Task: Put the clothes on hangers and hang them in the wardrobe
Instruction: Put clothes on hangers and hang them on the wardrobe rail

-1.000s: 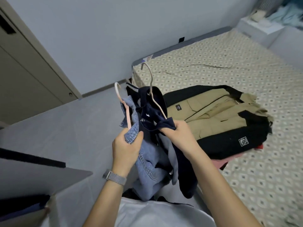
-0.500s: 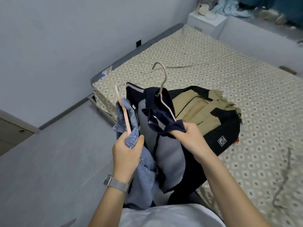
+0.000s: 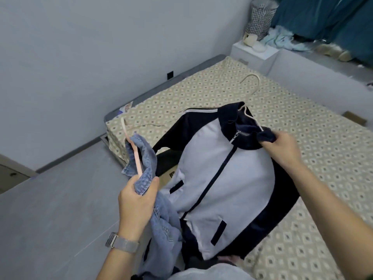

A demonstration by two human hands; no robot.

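At centre frame a navy and white zip jacket (image 3: 218, 178) hangs spread out over the patterned bed (image 3: 302, 138), carried on a cream hanger (image 3: 251, 98) whose hook points to the upper right. The right hand (image 3: 282, 146) is clenched on the jacket's shoulder and the hanger arm, probably to keep it seated. Lower left, the left hand (image 3: 135, 201) grips a denim garment (image 3: 153, 199) together with a pink hanger (image 3: 133, 150), bunched so both travel together. No wardrobe is in view.

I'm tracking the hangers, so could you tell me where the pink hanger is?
In the head view, the pink hanger is left of centre, gripped with the denim garment by the left hand.
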